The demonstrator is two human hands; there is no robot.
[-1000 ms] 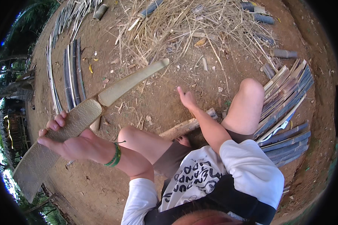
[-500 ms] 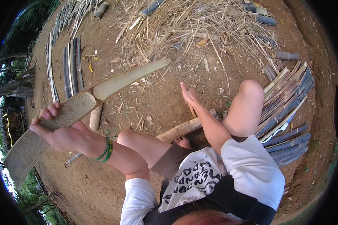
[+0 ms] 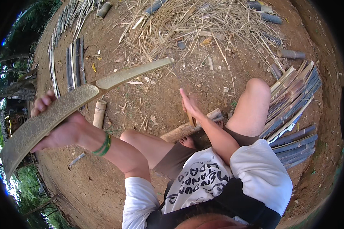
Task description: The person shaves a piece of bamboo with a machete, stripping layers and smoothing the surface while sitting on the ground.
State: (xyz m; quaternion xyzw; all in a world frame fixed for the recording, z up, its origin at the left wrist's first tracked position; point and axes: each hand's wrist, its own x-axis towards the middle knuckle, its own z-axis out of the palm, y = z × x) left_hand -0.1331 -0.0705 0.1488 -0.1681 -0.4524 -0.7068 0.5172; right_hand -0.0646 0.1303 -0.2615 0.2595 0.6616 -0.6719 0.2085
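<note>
A long split bamboo strip [image 3: 61, 110], wide at the left and narrowing to the right, slants across the left half. A node ridge crosses it near the middle. My left hand [image 3: 70, 129] grips its wide part from below, with fingertips over the far edge and the thumb side behind the near edge. My right hand [image 3: 190, 105] is closed around a knife's brown wooden handle [image 3: 192, 120], whose end sticks out below the fist. The blade is thin and hard to make out, close to the strip's narrow tip. Strip and right hand are apart.
A short log [image 3: 179, 131] lies between my legs, by my foot. Split bamboo slats [image 3: 290, 99] are stacked at my right. Dry shavings [image 3: 187, 26] heap up ahead. Dark strips [image 3: 75, 63] and a short bamboo section [image 3: 99, 113] rest on the dirt at left.
My left hand has turned and slid under the bamboo strip, whose wide end has risen slightly. My right hand has shifted a little left and down, showing more of the knife handle.
</note>
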